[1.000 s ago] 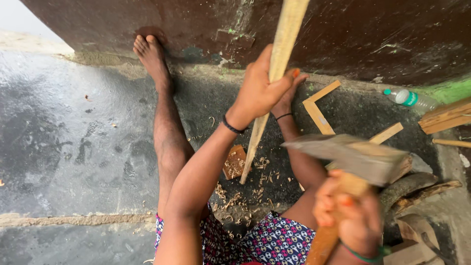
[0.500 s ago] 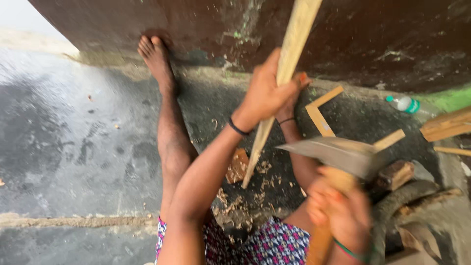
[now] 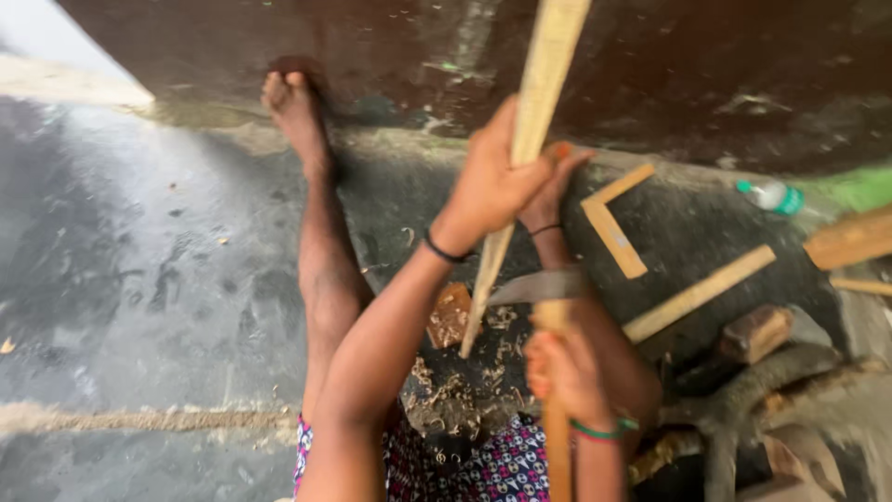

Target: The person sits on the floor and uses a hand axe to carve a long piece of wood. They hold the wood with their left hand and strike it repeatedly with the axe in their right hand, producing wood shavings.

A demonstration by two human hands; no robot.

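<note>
the left hand [image 3: 497, 186] is wrapped around a long pale wooden stick [image 3: 530, 139], fingers closed firmly about its middle. the stick stands steeply, its top running out of the upper edge of the view and its pointed lower end resting near a small brown wood block [image 3: 450, 314] on the concrete floor [image 3: 139, 279]. the toes of a bare foot [image 3: 550, 191] press against the stick just beside the left hand. the right hand [image 3: 567, 376], wearing a green bracelet, has its fingers closed on the wooden handle of a hatchet [image 3: 548, 297], whose grey blade lies against the lower part of the stick. pale wood shavings [image 3: 455, 390] are scattered around the block. the other bare foot [image 3: 295, 112] is stretched out against the dark wall [image 3: 697, 65]. to the right lie flat wood strips [image 3: 613, 237], rough logs [image 3: 757, 376] and a small plastic bottle [image 3: 771, 195] with a green cap.
</note>
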